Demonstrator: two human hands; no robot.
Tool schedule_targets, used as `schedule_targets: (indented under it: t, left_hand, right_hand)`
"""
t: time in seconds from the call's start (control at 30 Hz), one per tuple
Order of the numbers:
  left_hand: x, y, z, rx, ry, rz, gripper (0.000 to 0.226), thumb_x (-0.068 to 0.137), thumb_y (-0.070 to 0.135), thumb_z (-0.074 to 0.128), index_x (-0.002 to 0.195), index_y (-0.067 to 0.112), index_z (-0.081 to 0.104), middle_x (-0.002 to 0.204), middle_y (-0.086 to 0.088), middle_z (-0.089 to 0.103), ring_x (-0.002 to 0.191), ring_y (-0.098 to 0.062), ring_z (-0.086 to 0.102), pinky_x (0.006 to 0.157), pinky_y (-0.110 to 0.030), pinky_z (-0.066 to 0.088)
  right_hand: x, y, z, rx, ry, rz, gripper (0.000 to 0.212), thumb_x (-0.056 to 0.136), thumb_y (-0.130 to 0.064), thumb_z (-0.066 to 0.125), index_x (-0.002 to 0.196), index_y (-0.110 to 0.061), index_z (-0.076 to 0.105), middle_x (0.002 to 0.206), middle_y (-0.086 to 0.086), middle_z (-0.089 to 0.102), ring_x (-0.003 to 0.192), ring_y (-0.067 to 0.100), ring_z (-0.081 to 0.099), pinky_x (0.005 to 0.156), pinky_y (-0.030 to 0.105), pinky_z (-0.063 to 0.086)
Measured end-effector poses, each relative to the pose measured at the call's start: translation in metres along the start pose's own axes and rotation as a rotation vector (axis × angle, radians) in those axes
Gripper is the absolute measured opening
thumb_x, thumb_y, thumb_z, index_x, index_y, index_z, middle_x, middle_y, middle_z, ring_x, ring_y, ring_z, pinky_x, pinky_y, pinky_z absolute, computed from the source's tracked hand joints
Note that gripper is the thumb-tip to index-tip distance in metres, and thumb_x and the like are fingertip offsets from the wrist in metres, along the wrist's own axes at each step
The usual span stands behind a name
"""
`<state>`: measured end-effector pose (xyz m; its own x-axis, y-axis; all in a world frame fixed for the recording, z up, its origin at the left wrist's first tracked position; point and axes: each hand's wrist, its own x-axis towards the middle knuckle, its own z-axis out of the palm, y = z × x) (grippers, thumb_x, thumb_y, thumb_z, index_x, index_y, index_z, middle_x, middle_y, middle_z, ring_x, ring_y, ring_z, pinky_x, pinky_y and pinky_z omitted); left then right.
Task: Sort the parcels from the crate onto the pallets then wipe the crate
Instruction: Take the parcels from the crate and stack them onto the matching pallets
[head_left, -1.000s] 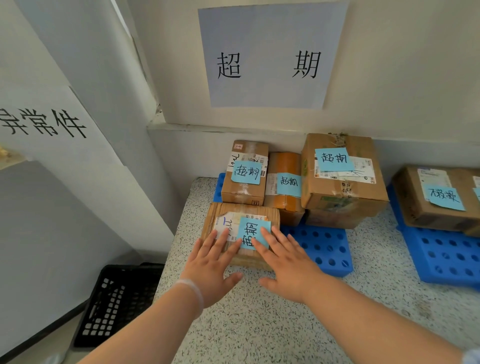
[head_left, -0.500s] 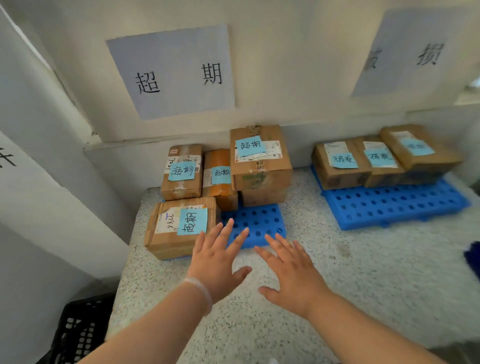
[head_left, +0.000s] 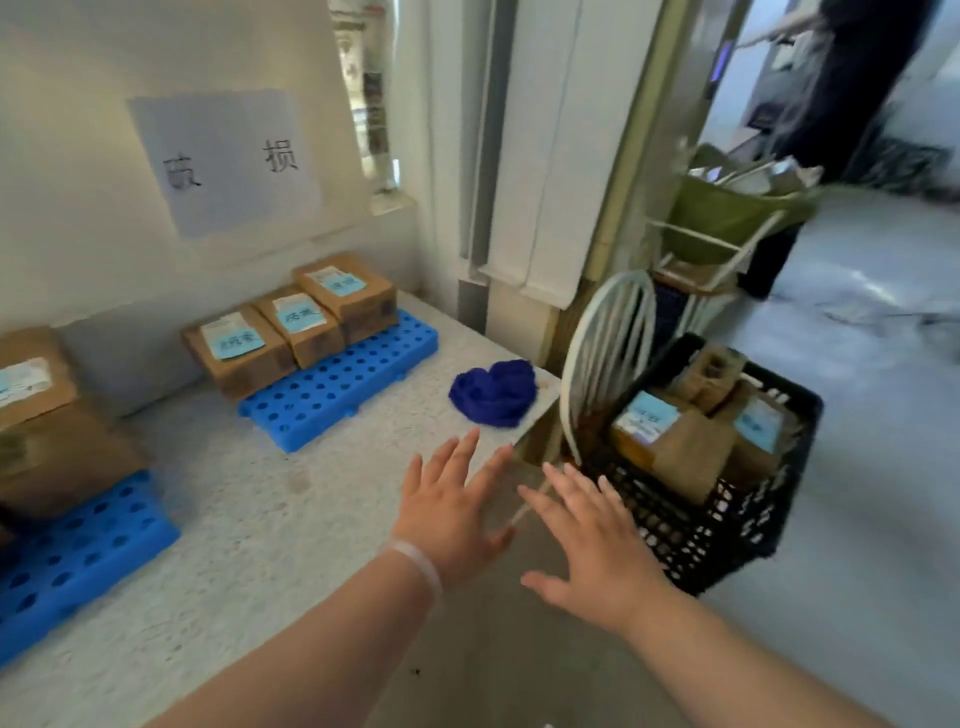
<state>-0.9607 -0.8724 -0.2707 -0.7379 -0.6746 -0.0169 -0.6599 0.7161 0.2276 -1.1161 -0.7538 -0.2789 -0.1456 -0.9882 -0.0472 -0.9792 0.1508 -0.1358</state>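
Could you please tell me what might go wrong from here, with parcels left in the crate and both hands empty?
1. The black plastic lattice crate seems to sit on a white wire-backed chair; tugging a parcel could shift or tip it.
2. The brown cardboard parcels in it lie piled at angles, so lifting one may topple others.
3. The crumpled dark blue cloth lies at the speckled counter's corner; the left hand could brush it off.
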Motion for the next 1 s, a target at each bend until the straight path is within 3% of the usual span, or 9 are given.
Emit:
schedule_targets:
  t: [0.07, 0.2, 0.3, 0.4, 0.53, 0.73, 1.0]
  left_hand:
    - [0.016, 0.047, 0.008, -0.02, -0.006, 0.077, 0.089, 0.088, 0.064, 0.05, 0.151, 0.048, -0.01, 0.164, 0.006, -0.013, 0.152, -0.02, -0.007, 0.123, -0.05, 0.0]
    - [0.038, 0.121, 0.023, -0.052, -0.046, 0.226, 0.09, 0.087, 0.064, 0.053, 0.151, 0.05, -0.01, 0.164, 0.006, -0.013, 0.152, -0.02, -0.008, 0.123, -0.049, -0.001]
    - [0.057, 0.153, 0.032, -0.044, -0.086, 0.296, 0.088, 0.089, 0.062, 0.051, 0.151, 0.05, -0.009, 0.164, 0.006, -0.014, 0.151, -0.02, -0.009, 0.123, -0.05, 0.0]
    - [0.083, 0.169, 0.043, -0.039, -0.126, 0.318, 0.084, 0.091, 0.061, 0.049, 0.152, 0.049, -0.008, 0.165, 0.006, -0.012, 0.152, -0.02, -0.009, 0.123, -0.049, -0.001]
    - [0.13, 0.178, 0.061, -0.064, -0.189, 0.321, 0.081, 0.092, 0.061, 0.048, 0.152, 0.05, -0.006, 0.164, 0.008, -0.009, 0.152, -0.021, -0.007, 0.123, -0.048, -0.002]
    - [0.223, 0.178, 0.089, -0.082, -0.299, 0.294, 0.077, 0.094, 0.06, 0.045, 0.153, 0.046, -0.002, 0.165, 0.005, -0.005, 0.152, -0.024, -0.003, 0.123, -0.047, 0.003]
    - [0.328, 0.201, 0.144, -0.047, -0.533, 0.358, 0.08, 0.095, 0.06, 0.044, 0.153, 0.043, -0.01, 0.165, -0.002, -0.009, 0.152, -0.028, -0.003, 0.123, -0.047, 0.006]
  right_hand:
    - [-0.028, 0.041, -0.007, 0.024, 0.048, 0.099, 0.091, 0.071, -0.076, 0.025, 0.154, -0.04, 0.009, 0.164, -0.003, -0.003, 0.15, 0.017, -0.009, 0.119, 0.04, -0.013]
    - [-0.072, 0.099, -0.015, 0.101, 0.154, 0.325, 0.081, 0.082, -0.068, 0.048, 0.153, -0.038, 0.021, 0.164, -0.001, 0.008, 0.151, 0.02, 0.005, 0.12, 0.043, 0.001]
    - [-0.088, 0.123, -0.008, 0.172, 0.136, 0.433, 0.08, 0.089, -0.059, 0.054, 0.154, -0.04, 0.013, 0.164, -0.004, -0.001, 0.151, 0.018, -0.004, 0.118, 0.038, -0.004]
    - [-0.086, 0.14, 0.001, 0.212, 0.086, 0.492, 0.079, 0.092, -0.055, 0.053, 0.153, -0.043, 0.005, 0.163, -0.009, -0.01, 0.15, 0.015, -0.01, 0.115, 0.034, -0.009]
    - [-0.065, 0.174, 0.009, 0.291, 0.035, 0.588, 0.079, 0.092, -0.059, 0.05, 0.153, -0.044, 0.002, 0.163, -0.01, -0.011, 0.15, 0.018, -0.009, 0.122, 0.043, 0.004]
    - [-0.011, 0.238, 0.021, 0.374, -0.014, 0.797, 0.082, 0.092, -0.059, 0.05, 0.154, -0.039, 0.0, 0.164, -0.006, -0.006, 0.151, 0.021, -0.002, 0.122, 0.042, 0.008]
    - [0.046, 0.305, 0.053, 0.618, -0.032, 1.063, 0.085, 0.092, -0.055, 0.053, 0.155, -0.036, -0.001, 0.164, -0.008, -0.002, 0.15, 0.019, 0.007, 0.119, 0.043, 0.021]
